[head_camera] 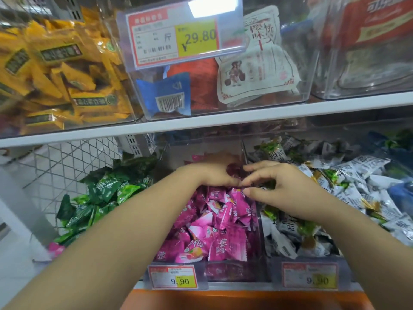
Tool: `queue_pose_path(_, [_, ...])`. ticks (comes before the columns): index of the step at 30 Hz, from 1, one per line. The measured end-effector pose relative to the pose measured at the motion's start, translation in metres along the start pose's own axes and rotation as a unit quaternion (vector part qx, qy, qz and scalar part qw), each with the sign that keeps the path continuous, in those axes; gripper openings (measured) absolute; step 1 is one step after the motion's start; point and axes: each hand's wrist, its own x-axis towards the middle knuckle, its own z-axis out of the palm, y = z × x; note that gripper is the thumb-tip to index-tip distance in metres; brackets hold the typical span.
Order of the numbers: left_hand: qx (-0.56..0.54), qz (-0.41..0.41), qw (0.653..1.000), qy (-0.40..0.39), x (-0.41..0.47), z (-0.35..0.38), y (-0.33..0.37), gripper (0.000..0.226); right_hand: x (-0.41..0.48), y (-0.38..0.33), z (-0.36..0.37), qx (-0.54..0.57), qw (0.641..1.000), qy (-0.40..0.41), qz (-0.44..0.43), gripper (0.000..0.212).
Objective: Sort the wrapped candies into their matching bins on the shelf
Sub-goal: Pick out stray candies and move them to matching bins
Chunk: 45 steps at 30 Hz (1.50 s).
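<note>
A: What are the grips doing?

B: The left hand [212, 173] hangs knuckles-up over the far end of the pink candies [214, 220], fingers curled down among them. Its thumb tip lies just beside the fingers of the right hand [283, 189]. A dark red patch shows in the crook of the left grip. Whether that is a held candy, I cannot tell.

A: And the right?

B: It sits at 3 o'clock of the left, over the clear wall [260, 229] between two bins. Its grip is a loose claw, forefinger out and thumb under, with a narrow gap between. Something dark lies in that gap, but I cannot tell if it is pinched.

A: Where are the candies?

B: The pink ones fill the middle bin [234, 274], running from the hands towards 6 o'clock. At 9 o'clock lies a heap of green candies [105, 191] with wire mesh [67, 162] behind it. One stray pink wrapper [54, 247] lies at that heap's 7 o'clock edge. At 3 o'clock the next bin holds white candies [348, 186].

A: Further out?

B: At 6 o'clock are two tags reading 9.90. The left tag [174, 277] is on the pink bin's front, the right tag [309, 275] on the white bin's. At 12 o'clock runs a white shelf [223, 120]. It bears yellow packs [67, 70] at 10 o'clock and an upper bin [223, 111] with a 29.80 tag [181, 34].
</note>
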Motion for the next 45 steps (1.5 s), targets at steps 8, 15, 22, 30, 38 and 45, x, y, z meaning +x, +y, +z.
queue_pose_path(8, [0.116, -0.080, 0.987, -0.071, 0.013, 0.007, -0.019, 0.062, 0.001, 0.001, -0.001, 0.013, 1.000, -0.003, 0.002, 0.008])
queue_pose_path(15, [0.104, -0.059, 0.988, -0.093, 0.000, -0.008, -0.032, 0.034, 0.000, 0.002, -0.002, 0.020, 1.000, -0.003, 0.005, 0.006])
queue_pose_path(22, [0.161, -0.095, 0.977, -0.100, -0.033, -0.014, -0.059, 0.024, 0.000, 0.001, -0.003, 0.027, 1.000, -0.010, 0.011, 0.006])
queue_pose_path(30, [0.144, -0.096, 0.984, -0.053, -0.050, -0.019, -0.068, 0.036, 0.001, 0.002, -0.003, 0.022, 1.000, -0.003, 0.010, 0.009])
queue_pose_path(38, [0.001, -0.030, 0.999, 0.041, -0.063, -0.024, -0.026, 0.036, 0.001, 0.001, -0.003, 0.020, 1.000, -0.009, 0.012, 0.007])
queue_pose_path(45, [0.028, 0.021, 0.982, -0.186, -0.062, 0.013, 0.022, 0.071, -0.002, -0.002, -0.003, 0.005, 1.000, -0.002, 0.012, 0.007])
